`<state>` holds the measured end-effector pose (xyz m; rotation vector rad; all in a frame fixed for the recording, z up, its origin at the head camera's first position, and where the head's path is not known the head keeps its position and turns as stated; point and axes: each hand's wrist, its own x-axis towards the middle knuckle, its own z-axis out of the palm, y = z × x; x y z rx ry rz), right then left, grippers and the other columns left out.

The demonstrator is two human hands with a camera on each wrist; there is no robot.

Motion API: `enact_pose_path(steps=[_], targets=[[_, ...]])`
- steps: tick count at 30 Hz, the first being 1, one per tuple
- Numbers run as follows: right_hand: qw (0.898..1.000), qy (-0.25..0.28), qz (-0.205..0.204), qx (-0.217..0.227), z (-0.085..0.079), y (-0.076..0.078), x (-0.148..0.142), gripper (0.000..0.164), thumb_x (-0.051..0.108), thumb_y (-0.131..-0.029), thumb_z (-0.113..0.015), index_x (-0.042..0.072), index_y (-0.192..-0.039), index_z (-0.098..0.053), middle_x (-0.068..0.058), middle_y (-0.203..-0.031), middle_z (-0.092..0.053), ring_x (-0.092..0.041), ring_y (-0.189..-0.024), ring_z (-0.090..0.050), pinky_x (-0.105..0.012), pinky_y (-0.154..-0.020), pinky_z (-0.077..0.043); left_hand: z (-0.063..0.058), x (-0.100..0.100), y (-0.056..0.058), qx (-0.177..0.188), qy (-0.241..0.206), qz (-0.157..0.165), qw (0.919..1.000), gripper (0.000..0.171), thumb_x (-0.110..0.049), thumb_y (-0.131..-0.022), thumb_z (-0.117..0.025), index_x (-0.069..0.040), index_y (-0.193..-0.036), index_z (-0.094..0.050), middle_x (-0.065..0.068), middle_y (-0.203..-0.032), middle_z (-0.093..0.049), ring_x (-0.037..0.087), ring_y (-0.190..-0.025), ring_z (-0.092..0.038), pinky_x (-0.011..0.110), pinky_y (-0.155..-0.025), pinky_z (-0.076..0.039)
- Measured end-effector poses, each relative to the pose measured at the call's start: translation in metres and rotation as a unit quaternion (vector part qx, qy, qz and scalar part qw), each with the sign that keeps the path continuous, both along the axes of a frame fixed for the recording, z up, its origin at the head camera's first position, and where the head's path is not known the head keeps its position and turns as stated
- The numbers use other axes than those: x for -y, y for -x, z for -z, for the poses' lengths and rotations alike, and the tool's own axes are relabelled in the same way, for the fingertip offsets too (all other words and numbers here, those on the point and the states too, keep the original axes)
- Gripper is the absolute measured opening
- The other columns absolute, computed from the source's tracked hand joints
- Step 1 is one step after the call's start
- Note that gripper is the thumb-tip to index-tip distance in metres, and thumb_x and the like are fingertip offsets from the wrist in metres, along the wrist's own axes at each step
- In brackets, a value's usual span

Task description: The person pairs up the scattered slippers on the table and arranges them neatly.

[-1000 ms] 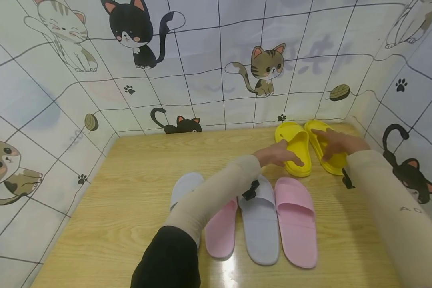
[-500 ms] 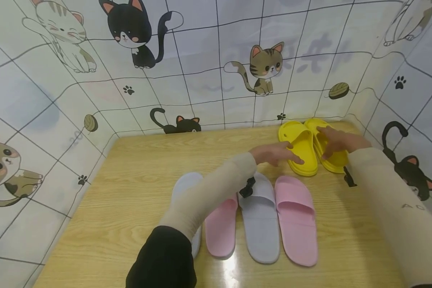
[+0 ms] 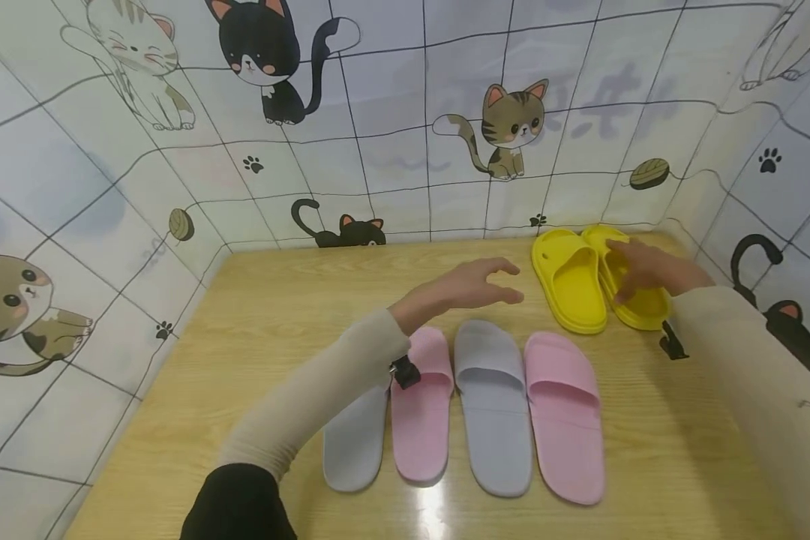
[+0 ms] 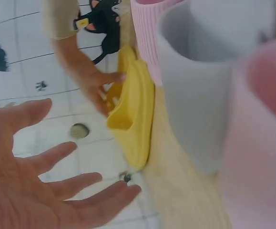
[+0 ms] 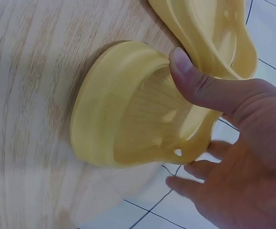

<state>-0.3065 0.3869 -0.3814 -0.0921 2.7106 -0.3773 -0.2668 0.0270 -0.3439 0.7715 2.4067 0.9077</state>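
Two yellow slippers stand side by side at the back right: the left one [image 3: 578, 289] and the right one [image 3: 648, 309], their inner sides close together. My left hand [image 3: 469, 285] is in the air to the left of them, fingers spread and holding nothing. Over the right yellow slipper lies my right hand [image 3: 655, 268]. In the right wrist view its thumb [image 5: 202, 88] overlaps the slipper's edge, and the other fingers extend loosely along the far side, not curled round it. My right hand hides part of that slipper's strap.
In front, a row alternates grey and pink slippers: a left grey slipper [image 3: 354, 442], a pink one [image 3: 421, 427], another grey one [image 3: 496, 427] and a right pink one [image 3: 568, 435]. Cat-patterned walls [image 3: 391, 161] enclose the wooden surface [image 3: 243, 360] at the back and sides.
The left yellow slipper shifted right against the right one while my left hand was at it. Then my left hand withdrew leftward, off the slipper. My right hand stayed nearly in place.
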Motion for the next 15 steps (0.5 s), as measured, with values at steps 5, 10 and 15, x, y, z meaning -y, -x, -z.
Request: enact_pose_path(steps=[5,10,15], targets=[[0.999,-0.043,-0.009,-0.030,-0.009,-0.006,0.006,0.125,0.032,-0.080,-0.088,0.006,-0.164,0.000,-0.050,-0.157,0.008,-0.074,-0.136,-0.016,-0.088,-0.103,-0.026,-0.003,0.049,-0.018,-0.045,-0.013,-0.025,0.9986,0.046,-0.044,-0.101,-0.063,-0.028,-0.144,-0.058,-0.006,-0.158,-0.051,0.023,-0.147,-0.046,0.043,-0.120,-0.041],[0.992,-0.063,-0.059,-0.093,-0.015,-0.023,0.013,0.123,0.029,-0.083,-0.083,0.004,-0.164,0.006,-0.054,-0.155,0.006,-0.077,-0.132,-0.025,-0.086,-0.097,-0.035,0.001,0.084,-0.034,-0.052,-0.047,-0.044,0.9966,0.044,-0.042,-0.101,-0.062,-0.025,-0.142,-0.061,-0.004,-0.154,-0.055,0.031,-0.136,-0.057,0.042,-0.115,-0.047],[0.980,0.025,-0.099,-0.171,-0.031,-0.070,0.050,0.096,0.023,-0.090,-0.078,-0.003,-0.162,-0.019,-0.044,-0.159,-0.022,-0.065,-0.140,-0.029,-0.080,-0.108,-0.031,0.007,0.110,-0.057,-0.083,-0.023,-0.070,0.9938,0.043,-0.037,-0.101,-0.065,-0.022,-0.141,-0.062,0.001,-0.149,-0.059,0.032,-0.128,-0.063,0.044,-0.108,-0.052]])
